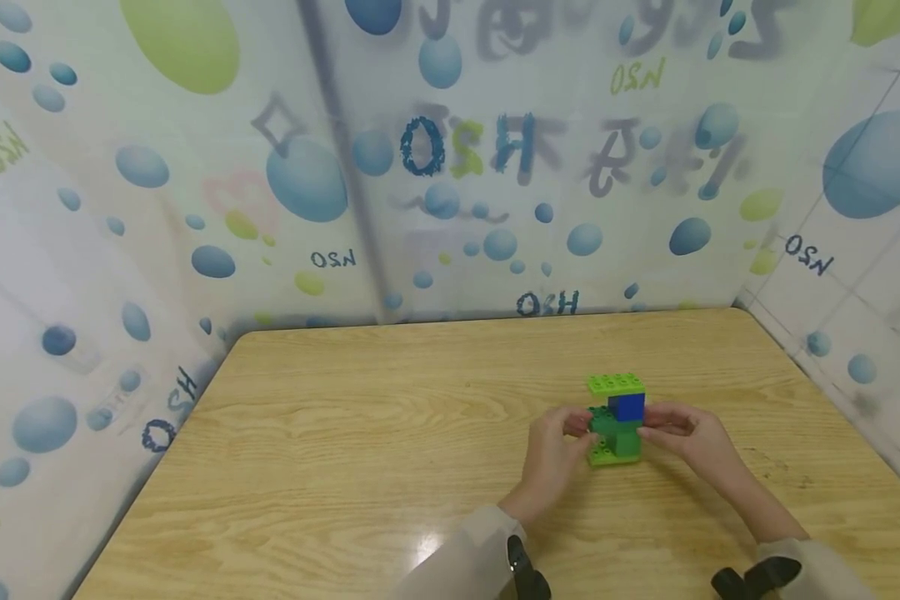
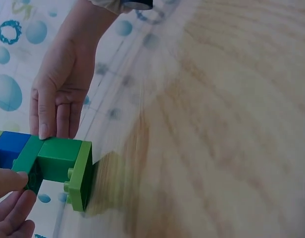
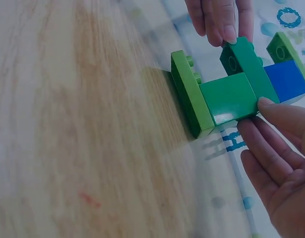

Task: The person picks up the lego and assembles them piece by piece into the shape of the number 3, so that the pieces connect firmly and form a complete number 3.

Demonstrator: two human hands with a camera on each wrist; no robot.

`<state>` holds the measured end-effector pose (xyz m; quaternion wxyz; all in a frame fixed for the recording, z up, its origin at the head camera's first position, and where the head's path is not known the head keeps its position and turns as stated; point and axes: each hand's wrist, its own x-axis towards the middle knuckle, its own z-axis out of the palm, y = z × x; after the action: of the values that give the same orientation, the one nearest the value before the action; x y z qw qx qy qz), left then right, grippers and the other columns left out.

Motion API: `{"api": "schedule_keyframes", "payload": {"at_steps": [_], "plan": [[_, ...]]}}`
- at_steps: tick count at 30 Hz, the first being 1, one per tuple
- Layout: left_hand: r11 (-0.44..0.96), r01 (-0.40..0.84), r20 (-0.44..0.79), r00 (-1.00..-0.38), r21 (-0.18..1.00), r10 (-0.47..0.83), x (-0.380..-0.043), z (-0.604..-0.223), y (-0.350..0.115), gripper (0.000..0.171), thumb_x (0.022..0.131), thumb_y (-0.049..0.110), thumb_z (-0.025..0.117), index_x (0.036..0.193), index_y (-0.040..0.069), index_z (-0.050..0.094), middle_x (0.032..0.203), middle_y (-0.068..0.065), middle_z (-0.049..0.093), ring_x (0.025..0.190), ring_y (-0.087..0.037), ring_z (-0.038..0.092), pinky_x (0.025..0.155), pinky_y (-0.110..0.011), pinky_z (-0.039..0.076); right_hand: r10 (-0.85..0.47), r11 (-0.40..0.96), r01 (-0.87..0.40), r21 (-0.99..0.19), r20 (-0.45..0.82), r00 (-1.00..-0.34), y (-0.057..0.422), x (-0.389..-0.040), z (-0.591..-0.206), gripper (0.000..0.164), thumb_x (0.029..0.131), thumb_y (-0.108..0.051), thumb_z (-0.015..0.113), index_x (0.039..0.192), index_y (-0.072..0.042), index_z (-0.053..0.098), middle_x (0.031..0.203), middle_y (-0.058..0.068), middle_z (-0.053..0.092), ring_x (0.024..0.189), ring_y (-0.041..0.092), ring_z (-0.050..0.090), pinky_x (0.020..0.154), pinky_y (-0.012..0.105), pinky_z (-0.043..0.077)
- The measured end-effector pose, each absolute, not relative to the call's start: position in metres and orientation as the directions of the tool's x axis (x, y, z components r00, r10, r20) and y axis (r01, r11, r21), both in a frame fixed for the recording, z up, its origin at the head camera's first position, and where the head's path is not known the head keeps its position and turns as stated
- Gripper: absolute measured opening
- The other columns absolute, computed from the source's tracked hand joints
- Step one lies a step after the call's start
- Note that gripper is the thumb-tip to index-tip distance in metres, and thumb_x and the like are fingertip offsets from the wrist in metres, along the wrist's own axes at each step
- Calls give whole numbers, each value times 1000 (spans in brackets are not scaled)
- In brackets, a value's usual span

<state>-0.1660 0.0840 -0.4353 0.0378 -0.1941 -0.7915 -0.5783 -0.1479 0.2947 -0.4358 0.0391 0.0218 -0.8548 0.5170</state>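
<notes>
A stack of toy building bricks [image 1: 617,442] is upright at the right of the table, its base right at the tabletop. It has a lime base plate [image 3: 189,94], a green brick [image 3: 229,99], a wider green brick [image 3: 256,72], a blue brick [image 3: 287,82] and a lime top plate [image 1: 617,383]. My left hand [image 1: 551,454] pinches the left end of the wider green brick between thumb and fingers. From the other side, my right hand [image 1: 697,437] grips its right end, thumb on the near face and fingers behind.
The wooden table [image 1: 345,433] stretches out to the left of the bricks. Around it hang pale wall sheets [image 1: 450,275] printed with blue and green bubbles. Dark straps with camera mounts [image 1: 527,571] sit at both wrists.
</notes>
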Motion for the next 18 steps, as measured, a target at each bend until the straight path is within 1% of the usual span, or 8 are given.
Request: {"api": "schedule_keyframes", "payload": {"at_steps": [5,10,16,18], "plan": [[281,377,301,-912,882,279,-175,-436,83,19,78,0,70,96,4,64,87,0,64,76,-2,57,69,-15,46,-14,470,-82,-879,85,-996,295,-155,-436,42,84,-23,68,115,4,58,99,17,64,83,2,61,70,23,49],[295,387,300,-906,874,300,-184,-436,82,18,79,0,69,96,3,64,84,-2,65,74,-7,60,67,-16,46,-37,455,-98,-885,92,-995,294,-161,-435,42,85,-21,67,117,5,57,96,17,64,80,7,63,69,23,49],[305,340,244,-918,890,311,-190,-435,81,17,80,4,69,97,3,64,83,-2,65,71,-2,57,64,-16,46,-60,441,-132,-888,117,-991,295,-163,-435,40,85,-15,66,117,7,57,95,18,64,78,8,63,68,23,49],[304,331,235,-920,893,313,-192,-435,82,17,81,5,69,97,3,65,84,-1,64,72,-1,57,64,-16,45,-56,448,-119,-886,105,-993,295,-164,-435,41,85,-16,66,117,7,57,95,18,64,78,8,63,68,23,49]]}}
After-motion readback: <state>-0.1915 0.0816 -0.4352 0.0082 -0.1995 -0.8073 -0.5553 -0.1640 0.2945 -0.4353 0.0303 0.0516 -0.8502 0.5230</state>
